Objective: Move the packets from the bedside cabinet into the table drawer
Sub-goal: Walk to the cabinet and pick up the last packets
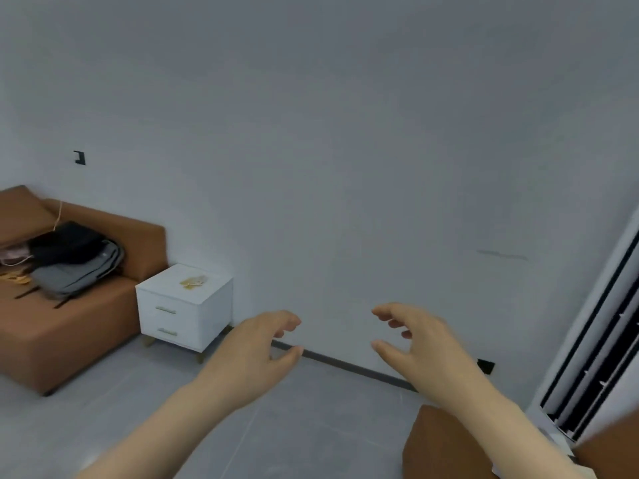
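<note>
Packets (193, 281) lie on cabinet (193, 318); left hand (252, 354), right hand (425, 344) half-open, empty.

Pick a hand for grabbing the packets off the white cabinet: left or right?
Left, probably. Both hands are empty, but the left hand is on the side of the bedside cabinet, where the packets lie on top; the right hand is farther across. Neither is near.

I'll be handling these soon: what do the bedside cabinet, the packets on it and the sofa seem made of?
The bedside cabinet looks like painted or laminated board: smooth white faces with a slight sheen. Its drawer handles look like brushed metal. The packets are too small to judge, perhaps thin foil or plastic, yellowish and crinkled. The sofa seems leather or faux leather: smooth tan surface, no visible weave.
</note>
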The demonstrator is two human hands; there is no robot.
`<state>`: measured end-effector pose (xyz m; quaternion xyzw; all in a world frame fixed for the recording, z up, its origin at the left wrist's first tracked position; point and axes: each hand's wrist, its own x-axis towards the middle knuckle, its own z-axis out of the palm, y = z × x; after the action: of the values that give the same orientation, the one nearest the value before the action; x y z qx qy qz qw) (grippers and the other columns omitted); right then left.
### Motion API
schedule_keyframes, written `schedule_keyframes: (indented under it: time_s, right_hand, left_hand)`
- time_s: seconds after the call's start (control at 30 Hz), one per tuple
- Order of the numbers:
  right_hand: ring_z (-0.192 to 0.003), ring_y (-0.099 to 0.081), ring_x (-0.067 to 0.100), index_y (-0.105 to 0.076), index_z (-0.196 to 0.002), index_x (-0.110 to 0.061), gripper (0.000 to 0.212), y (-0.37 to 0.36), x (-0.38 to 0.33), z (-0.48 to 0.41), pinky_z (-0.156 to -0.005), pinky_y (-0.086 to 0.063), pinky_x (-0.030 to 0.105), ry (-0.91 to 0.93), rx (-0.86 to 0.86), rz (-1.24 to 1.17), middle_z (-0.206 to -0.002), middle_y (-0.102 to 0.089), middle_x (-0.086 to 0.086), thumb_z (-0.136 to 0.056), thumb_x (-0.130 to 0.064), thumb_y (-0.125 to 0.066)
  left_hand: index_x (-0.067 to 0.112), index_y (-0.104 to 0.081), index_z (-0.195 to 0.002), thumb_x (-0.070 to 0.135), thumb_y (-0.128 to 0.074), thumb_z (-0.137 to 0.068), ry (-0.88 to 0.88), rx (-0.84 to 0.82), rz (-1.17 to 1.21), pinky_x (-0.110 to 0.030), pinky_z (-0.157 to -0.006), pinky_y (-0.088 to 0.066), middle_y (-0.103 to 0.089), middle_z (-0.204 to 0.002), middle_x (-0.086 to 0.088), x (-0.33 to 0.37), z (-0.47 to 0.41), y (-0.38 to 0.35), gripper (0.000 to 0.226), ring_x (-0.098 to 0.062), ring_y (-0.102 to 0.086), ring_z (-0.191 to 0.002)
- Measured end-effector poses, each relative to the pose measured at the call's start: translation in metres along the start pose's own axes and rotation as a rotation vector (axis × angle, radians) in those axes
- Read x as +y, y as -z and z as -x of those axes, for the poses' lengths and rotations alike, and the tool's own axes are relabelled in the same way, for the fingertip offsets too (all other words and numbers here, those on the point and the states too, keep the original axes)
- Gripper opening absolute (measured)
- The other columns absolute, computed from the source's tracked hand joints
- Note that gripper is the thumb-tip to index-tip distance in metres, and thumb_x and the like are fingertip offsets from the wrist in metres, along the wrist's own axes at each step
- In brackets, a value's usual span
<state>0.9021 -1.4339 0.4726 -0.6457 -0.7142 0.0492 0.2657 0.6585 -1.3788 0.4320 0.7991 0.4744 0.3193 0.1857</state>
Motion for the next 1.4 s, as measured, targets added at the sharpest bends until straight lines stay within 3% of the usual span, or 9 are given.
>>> schedule_keyframes:
  time_s: [0.17,0.7,1.1,1.4]
  right_hand:
    - [-0.109,-0.047,-0.006,-0.049,-0.130,-0.037,0.043,-0.043,0.032,-0.093,-0.098,-0.042,0.019,0.035,-0.093,-0.018,-0.121,-0.050,-0.027,-0.088,-0.040,-0.060]
    - [-0.106,-0.050,-0.002,-0.052,-0.127,-0.035,0.042,-0.162,0.127,-0.410,-0.096,-0.044,0.022,0.149,-0.291,-0.130,-0.119,-0.053,-0.023,-0.087,-0.037,-0.061]
    - [-0.108,-0.051,-0.002,-0.052,-0.128,-0.035,0.042,-0.309,0.076,-0.615,-0.096,-0.045,0.021,0.197,-0.430,-0.154,-0.124,-0.053,-0.021,-0.087,-0.038,-0.060]
    - [-0.106,-0.051,-0.003,-0.052,-0.126,-0.036,0.041,-0.410,0.020,-0.750,-0.094,-0.044,0.019,0.160,-0.485,-0.171,-0.120,-0.053,-0.023,-0.086,-0.038,-0.061]
  left_hand:
    - [0.036,-0.053,-0.123,0.041,-0.058,-0.087,0.065,-0.015,-0.071,-0.014,-0.090,-0.041,-0.054,-0.113,0.027,-0.050,-0.067,-0.019,0.036,0.006,-0.051,-0.102]
    - [0.035,-0.052,-0.122,0.042,-0.060,-0.086,0.383,0.041,-0.186,-0.018,-0.091,-0.043,-0.054,-0.114,0.023,-0.207,-0.293,-0.053,0.038,0.003,-0.052,-0.102]
    - [0.032,-0.054,-0.122,0.038,-0.062,-0.085,0.535,0.092,-0.165,-0.020,-0.089,-0.046,-0.057,-0.115,0.021,-0.397,-0.416,-0.004,0.038,0.001,-0.055,-0.100]
    - [0.031,-0.053,-0.124,0.038,-0.059,-0.087,0.587,0.027,-0.175,-0.019,-0.088,-0.045,-0.057,-0.119,0.018,-0.535,-0.507,0.051,0.038,0.001,-0.054,-0.103]
